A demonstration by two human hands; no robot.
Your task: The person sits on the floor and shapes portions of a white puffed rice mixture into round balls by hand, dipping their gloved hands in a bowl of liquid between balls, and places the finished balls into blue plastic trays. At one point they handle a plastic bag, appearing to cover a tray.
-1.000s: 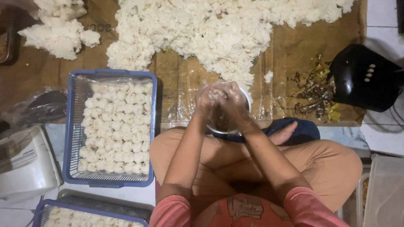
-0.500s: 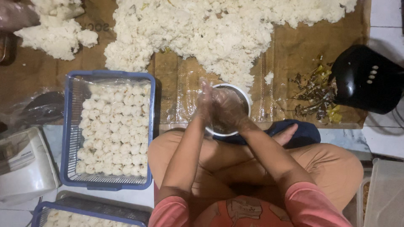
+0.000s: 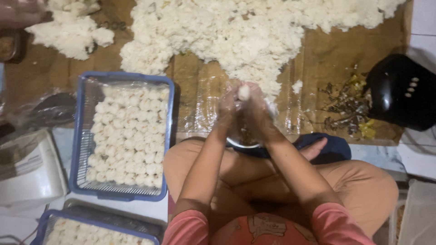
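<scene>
Over bowl [image 3: 245, 144], hands [image 3: 243, 109] pressing rice ball [image 3: 244, 92]

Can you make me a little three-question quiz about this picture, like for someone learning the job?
1. True or false: the blue basket beside the person's left knee is full of small white balls.
2. What do the left hand and the right hand hold between them?
A. a spoon
B. a small white lump
C. a black lid
3. Where does the big heap of loose white stuff lie?

Key
1. True.
2. B. Both hands press together around the lump, above a round bowl.
3. On the brown sheet in front of the person, beyond the hands.
</scene>
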